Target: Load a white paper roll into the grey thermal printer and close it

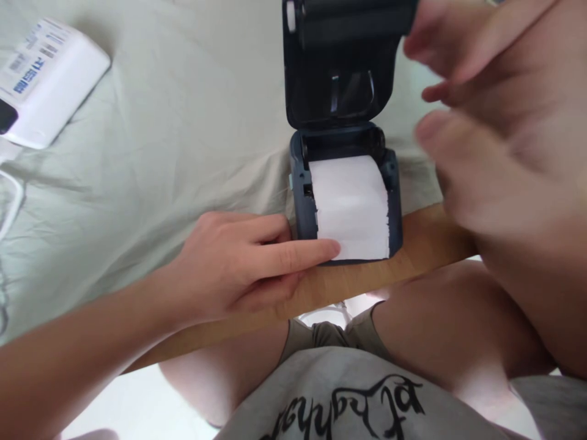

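Note:
A small dark printer (302,208) stands near the table's front edge, its black lid (343,79) swung up and back. White paper (353,208) lies over the printer's body and reaches its front rim. My left hand (257,260) rests at the printer's left side, the index finger stretched out and its tip on the paper's lower left corner. Blurred by motion, my right hand (486,116) is raised at the right beside the lid, with fingers apart and nothing visible between them.
A white device with a printed label (73,91) lies at the upper left. Below it runs a white cable (13,205). A pale green cloth (183,122) covers the table, leaving its wooden front edge (367,278) bare above my legs.

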`<state>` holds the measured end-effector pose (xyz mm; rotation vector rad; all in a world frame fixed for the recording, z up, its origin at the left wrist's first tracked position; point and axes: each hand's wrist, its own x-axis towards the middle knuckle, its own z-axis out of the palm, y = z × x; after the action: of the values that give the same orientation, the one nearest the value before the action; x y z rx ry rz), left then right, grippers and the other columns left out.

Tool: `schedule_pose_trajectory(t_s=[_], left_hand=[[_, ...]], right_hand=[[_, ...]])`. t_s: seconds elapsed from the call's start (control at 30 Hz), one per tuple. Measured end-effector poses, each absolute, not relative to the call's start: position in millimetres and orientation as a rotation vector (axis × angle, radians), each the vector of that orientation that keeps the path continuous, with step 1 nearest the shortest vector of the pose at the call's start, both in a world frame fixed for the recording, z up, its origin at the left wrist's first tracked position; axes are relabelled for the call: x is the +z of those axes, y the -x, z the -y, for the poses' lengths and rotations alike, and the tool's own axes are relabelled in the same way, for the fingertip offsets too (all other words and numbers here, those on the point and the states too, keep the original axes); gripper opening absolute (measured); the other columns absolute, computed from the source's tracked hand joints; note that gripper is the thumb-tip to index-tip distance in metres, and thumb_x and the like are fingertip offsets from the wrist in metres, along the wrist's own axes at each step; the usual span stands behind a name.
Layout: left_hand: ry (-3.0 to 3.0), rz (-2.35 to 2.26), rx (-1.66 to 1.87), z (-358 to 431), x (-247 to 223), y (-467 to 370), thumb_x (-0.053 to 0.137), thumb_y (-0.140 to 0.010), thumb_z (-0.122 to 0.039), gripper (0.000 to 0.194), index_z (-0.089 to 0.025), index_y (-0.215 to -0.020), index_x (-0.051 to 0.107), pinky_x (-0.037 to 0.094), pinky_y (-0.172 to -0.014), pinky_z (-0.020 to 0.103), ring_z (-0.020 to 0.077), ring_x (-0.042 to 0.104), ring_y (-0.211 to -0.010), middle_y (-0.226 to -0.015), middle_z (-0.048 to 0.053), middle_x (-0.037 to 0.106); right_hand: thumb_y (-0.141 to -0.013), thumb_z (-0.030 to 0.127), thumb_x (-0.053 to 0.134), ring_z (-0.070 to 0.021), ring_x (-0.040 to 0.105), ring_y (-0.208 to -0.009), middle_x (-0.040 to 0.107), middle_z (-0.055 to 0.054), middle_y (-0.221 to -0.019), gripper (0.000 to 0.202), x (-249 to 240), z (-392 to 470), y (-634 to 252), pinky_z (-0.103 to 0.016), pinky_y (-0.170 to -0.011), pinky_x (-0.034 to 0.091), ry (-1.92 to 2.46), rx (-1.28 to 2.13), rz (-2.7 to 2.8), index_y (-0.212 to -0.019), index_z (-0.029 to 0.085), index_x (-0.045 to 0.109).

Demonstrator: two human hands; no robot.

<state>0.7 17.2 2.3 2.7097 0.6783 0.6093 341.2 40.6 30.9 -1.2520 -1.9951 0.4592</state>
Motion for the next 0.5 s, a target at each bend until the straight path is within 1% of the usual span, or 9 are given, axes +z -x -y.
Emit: schedule_pose_trajectory(t_s=[0.03,0.1,0.17,0.2,0.27,0.33,0.4,0.43,0.5], left_hand=[[-2.712,-0.67,0.641,-17.2,1.7,-1.6,0.053,-0.136,-0.035,0.035,-0.047,-0.167,0.066,0.036,-0.059,0.039,0.0192,0.061,-0.063,-0.089,-0.006,0.07],[-2.709,-0.648,0.69,-17.1,0.3,-3.2,0.055,-0.134,-0.033,0.036,-0.045,-0.166,0.069,0.035,-0.058,0.039,0.0193,0.059,-0.062,-0.089,-0.006,0.07],[-2.695,-0.648,0.7,-16.6,-0.5,-4.7,0.056,-0.133,-0.032,0.039,-0.044,-0.168,0.069,0.034,-0.058,0.04,0.0202,0.061,-0.063,-0.089,-0.005,0.072],[-2.684,-0.657,0.701,-16.3,-0.5,-5.4,0.056,-0.132,-0.031,0.041,-0.044,-0.17,0.068,0.034,-0.058,0.04,0.0205,0.062,-0.063,-0.09,-0.005,0.072],[-2.658,-0.667,0.714,-15.8,0.4,-6.5,0.058,-0.129,-0.029,0.044,-0.042,-0.17,0.066,0.033,-0.057,0.04,0.0204,0.066,-0.065,-0.09,-0.005,0.073],[-2.616,-0.672,0.73,-15.9,2.5,-7.3,0.058,-0.126,-0.026,0.043,-0.038,-0.166,0.065,0.035,-0.055,0.037,0.0184,0.071,-0.067,-0.094,-0.004,0.079],[-2.565,-0.688,0.715,-16.9,5.8,-7.2,0.06,-0.124,-0.025,0.042,-0.035,-0.165,0.065,0.039,-0.054,0.033,0.0159,0.074,-0.069,-0.101,-0.004,0.084],[-2.543,-0.691,0.69,-17.7,7.5,-6.8,0.062,-0.123,-0.026,0.045,-0.034,-0.167,0.064,0.042,-0.054,0.032,0.0148,0.073,-0.068,-0.104,-0.004,0.086],[-2.511,-0.706,0.617,-19.1,10.5,-5.4,0.065,-0.121,-0.028,0.06,-0.033,-0.18,0.057,0.047,-0.055,0.03,0.0133,0.067,-0.063,-0.108,-0.004,0.087]], right_hand=[[-0.131,0.082,0.047,-0.0304,0.072,-0.174,0.073,-0.006,-0.166,0.052,31.0,-39.9,-340.9,-0.053,-0.142,0.064,1.317,0.435,1.901,-0.134,0.032,0.061],[-0.127,0.073,0.057,-0.028,0.081,-0.154,0.077,-0.008,-0.152,0.045,30.6,-37.6,-340.8,-0.048,-0.135,0.069,1.332,0.389,1.758,-0.135,0.031,0.07],[-0.127,0.057,0.064,-0.0252,0.083,-0.145,0.081,-0.008,-0.151,0.033,28.7,-35.9,-342.1,-0.045,-0.129,0.072,1.27,0.408,1.813,-0.138,0.028,0.078],[-0.128,0.052,0.065,-0.0239,0.083,-0.144,0.083,-0.007,-0.152,0.03,27.2,-35.8,-343.4,-0.045,-0.126,0.073,1.225,0.425,1.886,-0.139,0.028,0.079],[-0.131,0.053,0.066,-0.0214,0.082,-0.145,0.084,-0.003,-0.154,0.03,23.7,-36.9,-346.7,-0.042,-0.123,0.073,1.186,0.51,2.026,-0.146,0.03,0.078],[-0.132,0.056,0.068,-0.0192,0.083,-0.145,0.082,-0.001,-0.156,0.033,20.6,-39.2,-349.4,-0.038,-0.121,0.074,1.18,0.633,2.073,-0.153,0.032,0.076],[-0.131,0.058,0.071,-0.0166,0.083,-0.139,0.081,-0.001,-0.152,0.036,19.0,-42.0,-349.7,-0.032,-0.113,0.074,1.162,0.731,2.056,-0.154,0.032,0.075],[-0.13,0.057,0.073,-0.0151,0.083,-0.134,0.081,-0.001,-0.149,0.036,19.1,-43.4,-348.8,-0.03,-0.111,0.073,1.15,0.774,2.037,-0.154,0.03,0.075],[-0.127,0.056,0.077,-0.0119,0.082,-0.124,0.081,-0.001,-0.143,0.035,20.8,-46.4,-345.9,-0.026,-0.104,0.07,1.117,0.868,1.999,-0.148,0.028,0.073]])
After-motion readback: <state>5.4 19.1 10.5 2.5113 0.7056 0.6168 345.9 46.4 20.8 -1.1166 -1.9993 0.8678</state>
